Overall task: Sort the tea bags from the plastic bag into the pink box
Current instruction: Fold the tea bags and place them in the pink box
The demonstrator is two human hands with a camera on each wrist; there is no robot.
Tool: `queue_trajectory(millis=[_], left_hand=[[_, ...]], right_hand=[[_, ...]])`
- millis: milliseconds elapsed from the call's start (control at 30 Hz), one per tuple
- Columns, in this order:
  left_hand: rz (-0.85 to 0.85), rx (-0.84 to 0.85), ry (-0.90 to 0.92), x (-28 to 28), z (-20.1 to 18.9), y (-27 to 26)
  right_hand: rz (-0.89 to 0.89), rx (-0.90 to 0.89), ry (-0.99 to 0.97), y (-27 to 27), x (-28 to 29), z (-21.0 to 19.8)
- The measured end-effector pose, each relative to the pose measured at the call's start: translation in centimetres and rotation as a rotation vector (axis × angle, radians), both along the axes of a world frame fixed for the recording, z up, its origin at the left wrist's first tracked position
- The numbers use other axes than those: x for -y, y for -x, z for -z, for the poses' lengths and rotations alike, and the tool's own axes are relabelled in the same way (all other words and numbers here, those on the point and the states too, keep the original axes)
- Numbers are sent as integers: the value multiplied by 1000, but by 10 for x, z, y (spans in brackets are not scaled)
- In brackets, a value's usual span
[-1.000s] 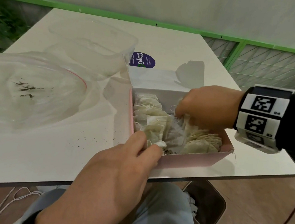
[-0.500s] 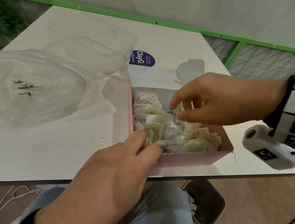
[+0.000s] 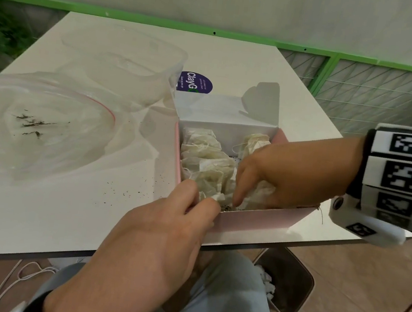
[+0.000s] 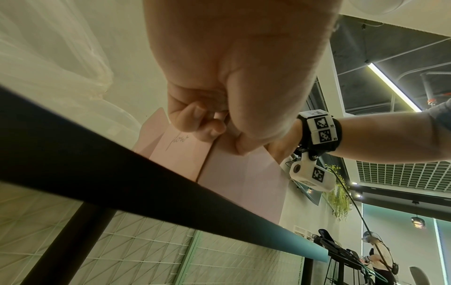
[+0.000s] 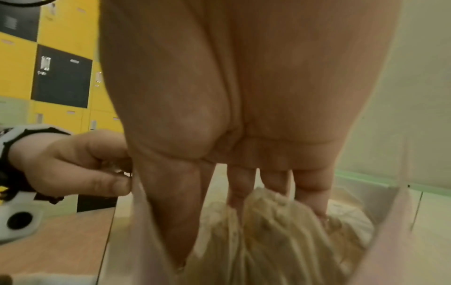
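The pink box (image 3: 256, 220) stands open at the table's near right edge. Pale tea bags (image 3: 207, 161) fill its left side and lie packed along the right. My left hand (image 3: 204, 202) pinches the box's near left corner, with fingers curled on the rim (image 4: 219, 133). My right hand (image 3: 241, 199) reaches down into the near right part. Its straight fingers (image 5: 241, 192) press into the row of tea bags (image 5: 280, 231), and the thumb runs along the wall. The plastic bag (image 3: 35, 122) lies flat on the left and holds only dark tea crumbs.
A clear plastic tub (image 3: 122, 67) sits behind the bag, beside a purple sticker (image 3: 194, 82). The box's white lid (image 3: 231, 112) stands up at the back. Tea crumbs (image 3: 127, 193) dot the table. A waste bin (image 3: 285, 279) stands on the floor under the table edge.
My right hand rose out of the box half a second ago and has come back down into its near right part. My left hand kept its hold on the corner.
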State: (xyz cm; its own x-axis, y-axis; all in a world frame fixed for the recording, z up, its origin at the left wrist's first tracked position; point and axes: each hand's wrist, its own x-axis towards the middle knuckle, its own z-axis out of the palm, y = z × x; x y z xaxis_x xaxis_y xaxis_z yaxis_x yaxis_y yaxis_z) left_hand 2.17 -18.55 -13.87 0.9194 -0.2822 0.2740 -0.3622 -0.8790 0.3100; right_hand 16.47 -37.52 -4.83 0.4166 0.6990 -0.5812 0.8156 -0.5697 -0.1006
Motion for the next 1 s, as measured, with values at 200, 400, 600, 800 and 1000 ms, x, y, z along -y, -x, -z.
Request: queue_trajectory(millis=[200,400,600,800,1000], left_hand=[[4,19,10,1,-1,0],[9,12,10,1,-1,0],[11,4,7,1,-2,0],[-2,6,-3,1,0,0],[0,20,-11,1,0,0]], right_hand=[[-58,63,-67,1,-4,14],[-59,70,0,-1,-5,15],[19,-67,-32,-1,-9,22],[-13,10,95,-1,-12,23],[-5,3,184,-3,-11,20]])
